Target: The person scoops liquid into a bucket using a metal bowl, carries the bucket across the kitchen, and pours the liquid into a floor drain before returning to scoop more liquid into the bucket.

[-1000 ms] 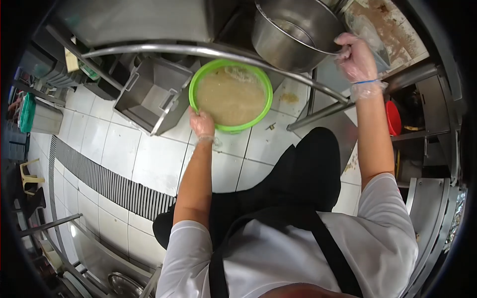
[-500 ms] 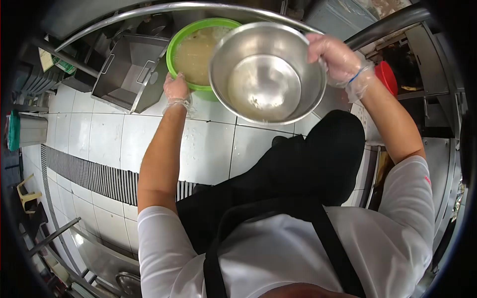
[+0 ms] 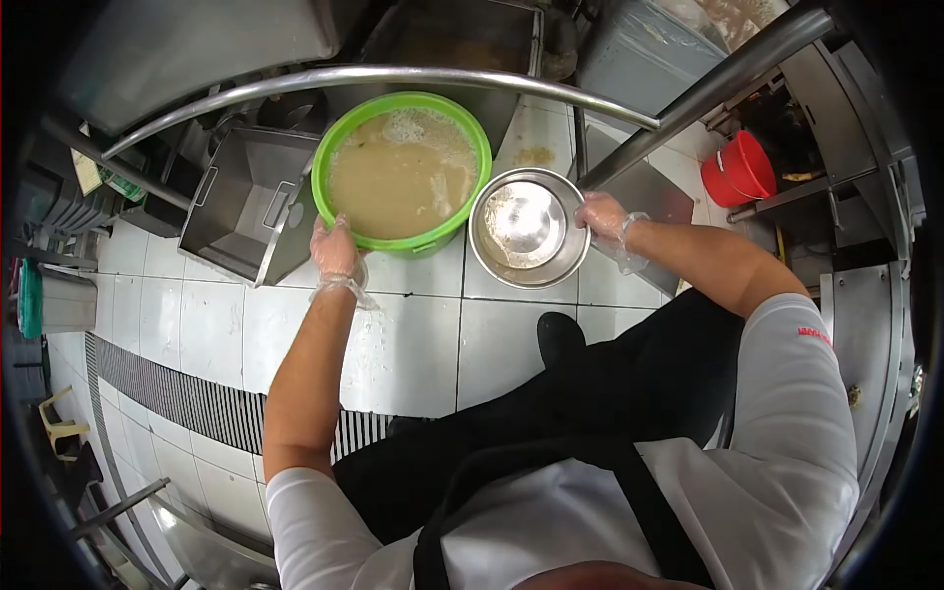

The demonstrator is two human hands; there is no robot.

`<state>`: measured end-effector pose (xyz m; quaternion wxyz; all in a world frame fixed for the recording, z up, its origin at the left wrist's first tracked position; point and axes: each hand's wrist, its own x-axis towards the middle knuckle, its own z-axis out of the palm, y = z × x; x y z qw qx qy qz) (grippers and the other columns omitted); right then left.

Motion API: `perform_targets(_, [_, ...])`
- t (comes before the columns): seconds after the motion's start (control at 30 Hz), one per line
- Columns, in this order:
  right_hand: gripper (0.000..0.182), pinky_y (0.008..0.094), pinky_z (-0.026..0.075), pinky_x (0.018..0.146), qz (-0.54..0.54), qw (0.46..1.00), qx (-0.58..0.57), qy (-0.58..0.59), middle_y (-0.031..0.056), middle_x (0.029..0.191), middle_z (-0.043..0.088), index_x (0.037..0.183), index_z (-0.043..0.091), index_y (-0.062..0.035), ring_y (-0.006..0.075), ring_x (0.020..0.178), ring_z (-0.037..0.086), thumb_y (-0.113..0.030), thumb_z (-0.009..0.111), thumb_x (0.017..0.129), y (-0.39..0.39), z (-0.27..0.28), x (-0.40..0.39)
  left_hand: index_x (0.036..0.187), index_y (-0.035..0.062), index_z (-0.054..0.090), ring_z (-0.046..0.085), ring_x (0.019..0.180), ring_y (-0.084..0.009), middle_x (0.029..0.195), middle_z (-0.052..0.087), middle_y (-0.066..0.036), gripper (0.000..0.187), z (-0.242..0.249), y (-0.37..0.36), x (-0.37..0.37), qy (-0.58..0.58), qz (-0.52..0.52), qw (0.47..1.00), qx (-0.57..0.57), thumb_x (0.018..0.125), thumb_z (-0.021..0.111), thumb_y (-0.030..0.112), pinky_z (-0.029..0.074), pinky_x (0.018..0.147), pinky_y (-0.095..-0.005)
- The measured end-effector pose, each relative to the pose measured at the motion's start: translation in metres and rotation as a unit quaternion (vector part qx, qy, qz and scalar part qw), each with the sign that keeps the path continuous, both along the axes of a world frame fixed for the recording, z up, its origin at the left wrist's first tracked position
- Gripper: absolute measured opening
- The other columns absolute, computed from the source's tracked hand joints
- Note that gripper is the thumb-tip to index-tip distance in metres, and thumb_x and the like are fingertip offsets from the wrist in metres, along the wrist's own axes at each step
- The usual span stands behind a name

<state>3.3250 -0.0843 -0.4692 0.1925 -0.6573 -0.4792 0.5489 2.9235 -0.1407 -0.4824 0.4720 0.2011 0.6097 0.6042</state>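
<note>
A green tub (image 3: 320, 182) of cloudy tan liquid with some foam is low in front of me. My left hand (image 3: 336, 249), in a clear plastic glove, grips its near left rim. To the right of the tub is a round steel bowl (image 3: 529, 228) with small pale bits and a little liquid inside. My right hand (image 3: 605, 218), also gloved, holds the bowl by its right rim. Fingers inside the bowl's wall and under the tub's rim are partly hidden.
A steel rail (image 3: 383, 76) arches over the far side of the tub. To the left sits a rectangular steel container (image 3: 241, 187) with handles. A red bucket (image 3: 737, 169) stands at the right. A floor grate (image 3: 187, 379) crosses the white tiles.
The steel bowl has gone lower, away from the camera, and no longer covers part of the tub. My right hand has moved down with it. The tub now shows fully, with my left hand still on it.
</note>
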Motion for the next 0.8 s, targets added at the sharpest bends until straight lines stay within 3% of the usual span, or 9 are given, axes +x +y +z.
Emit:
perform_targets(0.17, [0.021, 0.0324, 0.038, 0.041, -0.080, 0.996, -0.033, 0.037, 0.0053, 0.063, 0.045, 0.076, 0.053, -0.0034, 0.0179, 0.053, 0.049, 0.006, 0.049, 0.058, 0.002, 0.009, 0.004, 0.130, 0.0058, 0.041, 0.063, 0.085, -0.0254, 0.109, 0.058, -0.015, 0.038, -0.002, -0.008, -0.003, -0.025, 0.017, 0.999, 0.012, 0.092, 0.044, 0.008, 0.057, 0.059, -0.0363])
perform_targets(0.33, [0.019, 0.0351, 0.037, 0.042, -0.064, 0.998, -0.017, 0.012, 0.0065, 0.066, 0.048, 0.073, 0.055, -0.0023, 0.0198, 0.054, 0.049, 0.006, 0.052, 0.056, 0.003, -0.007, 0.018, 0.132, 0.0058, 0.038, 0.062, 0.087, -0.0256, 0.110, 0.057, -0.016, 0.040, 0.004, -0.022, -0.006, -0.044, 0.017, 0.999, 0.007, 0.092, 0.044, 0.007, 0.057, 0.061, -0.0369])
perform_targets(0.4, [0.016, 0.0364, 0.037, 0.043, -0.133, 0.986, -0.033, 0.097, 0.0063, 0.063, 0.047, 0.070, 0.054, -0.0026, 0.0202, 0.054, 0.049, 0.005, 0.053, 0.056, -0.002, -0.012, 0.017, 0.132, 0.0060, 0.038, 0.062, 0.087, -0.0256, 0.109, 0.057, -0.014, 0.040, 0.003, -0.030, -0.009, -0.057, 0.017, 0.998, 0.010, 0.093, 0.044, 0.007, 0.057, 0.062, -0.0369])
perform_targets(0.47, [0.015, 0.0358, 0.037, 0.043, -0.122, 0.990, -0.033, 0.063, 0.0063, 0.060, 0.046, 0.069, 0.054, -0.0032, 0.0195, 0.054, 0.048, 0.005, 0.054, 0.056, -0.007, -0.009, 0.014, 0.131, 0.0059, 0.038, 0.062, 0.086, -0.0252, 0.109, 0.057, -0.014, 0.039, 0.003, -0.038, -0.014, -0.061, 0.022, 0.998, 0.009, 0.093, 0.044, 0.007, 0.057, 0.062, -0.0367])
perform_targets(0.53, [0.015, 0.0355, 0.037, 0.043, -0.153, 0.981, -0.087, 0.086, 0.0066, 0.059, 0.045, 0.069, 0.051, -0.0040, 0.0190, 0.052, 0.048, 0.004, 0.055, 0.057, -0.006, -0.023, 0.018, 0.131, 0.0059, 0.039, 0.062, 0.086, -0.0248, 0.109, 0.057, -0.013, 0.039, 0.004, -0.046, -0.016, -0.070, 0.028, 0.997, 0.006, 0.093, 0.044, 0.008, 0.057, 0.063, -0.0365])
perform_targets(0.6, [0.015, 0.0350, 0.039, 0.043, -0.118, 0.987, -0.090, 0.061, 0.0070, 0.057, 0.044, 0.070, 0.048, -0.0055, 0.0188, 0.047, 0.046, 0.003, 0.056, 0.058, 0.003, -0.039, 0.016, 0.130, 0.0057, 0.040, 0.061, 0.085, -0.0239, 0.108, 0.057, -0.013, 0.037, 0.007, -0.056, -0.018, -0.071, 0.020, 0.997, 0.006, 0.093, 0.044, 0.008, 0.056, 0.064, -0.0357])
perform_targets(0.67, [0.015, 0.0356, 0.039, 0.042, -0.133, 0.981, -0.077, 0.118, 0.0073, 0.055, 0.043, 0.071, 0.047, -0.0049, 0.0195, 0.042, 0.043, 0.001, 0.056, 0.060, 0.007, -0.047, 0.001, 0.129, 0.0058, 0.041, 0.061, 0.085, -0.0232, 0.108, 0.057, -0.012, 0.037, 0.008, -0.065, -0.021, -0.079, 0.020, 0.997, 0.005, 0.093, 0.044, 0.008, 0.056, 0.064, -0.0356])
perform_targets(0.8, [0.010, 0.0407, 0.048, 0.049, -0.104, 0.989, -0.033, 0.105, 0.0094, 0.060, 0.047, 0.072, 0.048, -0.0028, 0.0213, 0.049, 0.049, -0.001, 0.056, 0.065, 0.033, -0.076, -0.027, 0.129, 0.0068, 0.043, 0.061, 0.085, -0.0204, 0.106, 0.058, -0.010, 0.036, 0.003, -0.088, -0.028, -0.101, 0.041, 0.994, 0.011, 0.093, 0.046, 0.008, 0.056, 0.062, -0.0340])
